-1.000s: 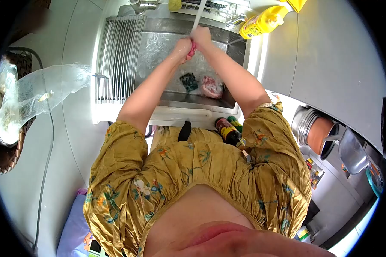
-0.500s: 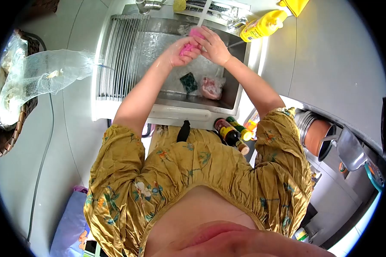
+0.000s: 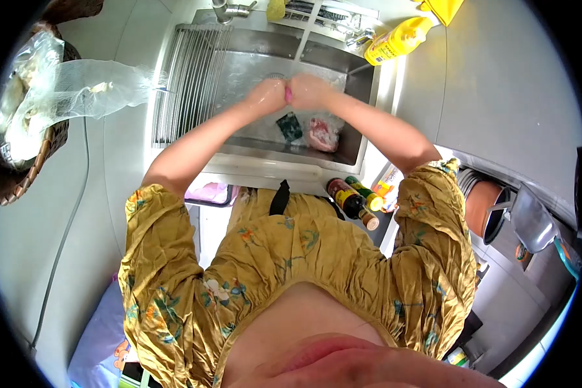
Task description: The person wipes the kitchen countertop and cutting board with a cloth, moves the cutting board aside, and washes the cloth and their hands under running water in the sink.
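Observation:
Over the steel sink (image 3: 246,139), my left hand (image 3: 267,97) and my right hand (image 3: 309,91) are side by side, both closed in fists around a pink cloth (image 3: 288,95). Only a small strip of the cloth shows between the fists; the rest is hidden in the fingers. Below them in the basin lie a dark green scouring pad (image 3: 290,127) and a clear plastic bag of raw meat (image 3: 323,134). A stream of water (image 3: 302,40) falls from the tap behind my hands.
A metal roll-up rack (image 3: 191,84) covers the sink's left part. A yellow bottle (image 3: 398,42) lies at the back right. To the left, a woven basket (image 3: 29,178) holds plastic bags and a white mesh bag (image 3: 90,87). Bottles (image 3: 352,200) stand below the sink's front edge.
My hands have come down toward me, out of the water stream. They have gone from cupping the pink cloth under the water to gripping it tightly in two fists.

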`<act>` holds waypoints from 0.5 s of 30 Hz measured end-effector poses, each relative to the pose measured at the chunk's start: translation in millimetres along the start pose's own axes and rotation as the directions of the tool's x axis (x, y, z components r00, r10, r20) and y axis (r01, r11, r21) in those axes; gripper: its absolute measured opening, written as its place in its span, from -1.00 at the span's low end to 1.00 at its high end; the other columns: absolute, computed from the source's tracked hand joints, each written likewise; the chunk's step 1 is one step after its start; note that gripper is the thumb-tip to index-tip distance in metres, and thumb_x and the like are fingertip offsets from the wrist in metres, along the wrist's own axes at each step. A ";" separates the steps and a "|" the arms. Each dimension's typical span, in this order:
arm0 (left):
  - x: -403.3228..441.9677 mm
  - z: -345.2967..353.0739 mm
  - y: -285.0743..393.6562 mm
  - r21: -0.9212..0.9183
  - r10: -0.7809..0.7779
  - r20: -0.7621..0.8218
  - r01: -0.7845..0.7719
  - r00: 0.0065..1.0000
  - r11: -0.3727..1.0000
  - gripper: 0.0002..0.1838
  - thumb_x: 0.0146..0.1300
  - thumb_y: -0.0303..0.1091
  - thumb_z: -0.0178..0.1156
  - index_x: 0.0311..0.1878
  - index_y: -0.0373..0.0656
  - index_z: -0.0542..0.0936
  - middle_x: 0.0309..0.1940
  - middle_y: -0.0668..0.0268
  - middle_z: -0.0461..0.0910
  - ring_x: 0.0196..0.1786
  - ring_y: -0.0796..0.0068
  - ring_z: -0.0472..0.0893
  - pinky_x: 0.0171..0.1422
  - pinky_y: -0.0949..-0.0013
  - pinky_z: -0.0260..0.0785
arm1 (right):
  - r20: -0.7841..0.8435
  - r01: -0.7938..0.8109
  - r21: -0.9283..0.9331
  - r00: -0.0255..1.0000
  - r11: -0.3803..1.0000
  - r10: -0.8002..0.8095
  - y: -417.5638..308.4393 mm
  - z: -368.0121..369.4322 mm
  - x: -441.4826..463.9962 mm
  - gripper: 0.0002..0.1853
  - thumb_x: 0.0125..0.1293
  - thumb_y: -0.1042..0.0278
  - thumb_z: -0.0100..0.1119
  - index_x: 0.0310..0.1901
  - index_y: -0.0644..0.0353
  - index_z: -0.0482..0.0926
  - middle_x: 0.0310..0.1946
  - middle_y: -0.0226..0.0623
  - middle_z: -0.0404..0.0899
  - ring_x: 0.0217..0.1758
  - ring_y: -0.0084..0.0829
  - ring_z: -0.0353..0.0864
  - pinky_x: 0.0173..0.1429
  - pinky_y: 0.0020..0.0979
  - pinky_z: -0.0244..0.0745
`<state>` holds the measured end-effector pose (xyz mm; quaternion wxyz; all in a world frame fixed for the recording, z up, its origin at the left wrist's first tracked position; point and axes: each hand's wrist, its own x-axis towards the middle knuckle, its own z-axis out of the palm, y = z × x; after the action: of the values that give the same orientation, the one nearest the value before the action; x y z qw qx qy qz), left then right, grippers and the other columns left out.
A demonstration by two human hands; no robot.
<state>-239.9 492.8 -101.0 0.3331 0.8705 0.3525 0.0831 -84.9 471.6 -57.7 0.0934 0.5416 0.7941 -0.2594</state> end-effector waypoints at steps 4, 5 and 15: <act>-9.3 -14.9 1.7 0.226 0.056 0.066 -0.070 0.996 0.972 -0.80 0.16 -0.27 0.15 -0.21 -0.13 0.62 -0.37 0.02 0.67 -0.29 0.03 0.70 -0.21 0.03 0.54 | -0.019 -0.116 0.472 0.990 0.874 0.142 -6.8 38.2 -2.9 -0.76 0.05 0.20 0.21 -0.47 0.24 0.65 -0.51 -0.04 0.63 -0.42 -0.14 0.64 -0.36 -0.21 0.49; -10.6 -11.4 -1.0 0.233 0.074 0.077 -0.090 0.994 0.968 -0.80 0.17 -0.27 0.14 -0.21 -0.13 0.61 -0.38 0.03 0.67 -0.30 0.03 0.70 -0.22 0.03 0.54 | 0.066 -0.183 0.586 0.982 0.789 0.179 -7.5 46.8 -4.3 -0.78 0.05 0.21 0.24 -0.48 0.21 0.64 -0.58 -0.15 0.60 -0.48 -0.25 0.61 -0.40 -0.27 0.45; -27.4 -52.1 7.2 -0.177 -0.064 -0.438 -0.016 0.897 0.984 -0.68 0.05 -0.33 0.34 -0.15 -0.18 0.50 -0.34 0.07 0.65 -0.27 0.11 0.68 -0.22 0.13 0.51 | 0.207 -0.251 0.845 0.968 0.472 0.145 -16.5 -58.8 -12.9 -0.63 0.13 0.18 0.41 -0.13 0.17 0.53 -0.38 -0.42 0.57 -0.45 -0.61 0.54 -0.41 -0.55 0.43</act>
<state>-275.8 497.8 -54.1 0.3210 0.7917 0.4208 0.3051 -87.0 486.8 2.8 -0.1188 0.5888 0.4826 -0.6374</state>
